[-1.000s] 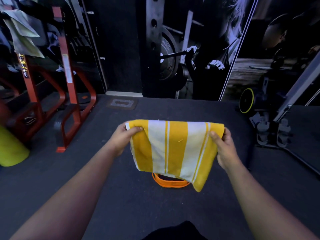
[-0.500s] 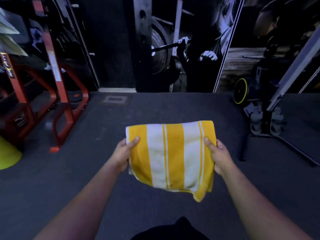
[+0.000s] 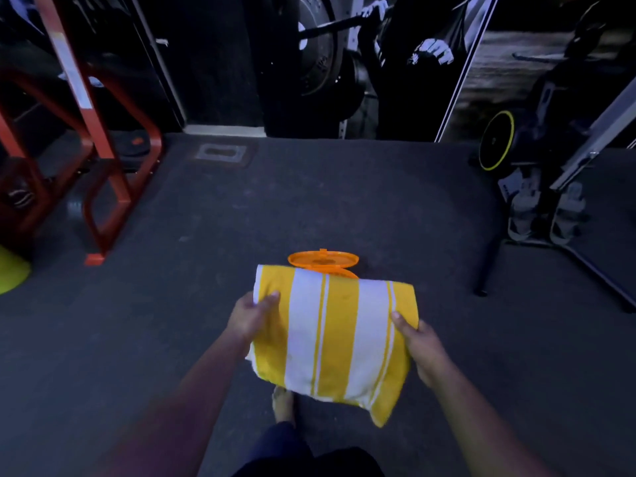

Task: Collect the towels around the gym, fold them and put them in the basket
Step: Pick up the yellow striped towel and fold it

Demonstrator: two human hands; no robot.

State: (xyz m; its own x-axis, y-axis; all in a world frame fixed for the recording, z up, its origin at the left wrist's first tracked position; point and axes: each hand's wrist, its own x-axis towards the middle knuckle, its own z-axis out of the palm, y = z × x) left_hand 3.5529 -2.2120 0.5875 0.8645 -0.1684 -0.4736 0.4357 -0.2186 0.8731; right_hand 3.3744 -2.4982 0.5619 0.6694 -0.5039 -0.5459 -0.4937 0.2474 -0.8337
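A folded yellow-and-white striped towel [image 3: 335, 335] is held flat in front of me, low over the dark floor. My left hand [image 3: 253, 316] grips its left edge with the thumb on top. My right hand [image 3: 418, 346] grips the right edge the same way. An orange basket [image 3: 323, 261] stands on the floor just beyond the towel; only its far rim shows, the towel hides the remainder. My bare foot [image 3: 282, 402] shows below the towel.
A red steel rack [image 3: 99, 139] stands at the left, with a yellow-green object [image 3: 10, 273] at the left edge. A machine with a yellow-rimmed wheel [image 3: 495, 141] and a slanted grey bar [image 3: 592, 139] is at the right. A wall mural fills the back.
The towel and both hands have come down and nearer to me. The basket, hidden by the towel half a second ago, now shows its rim above the towel's far edge.
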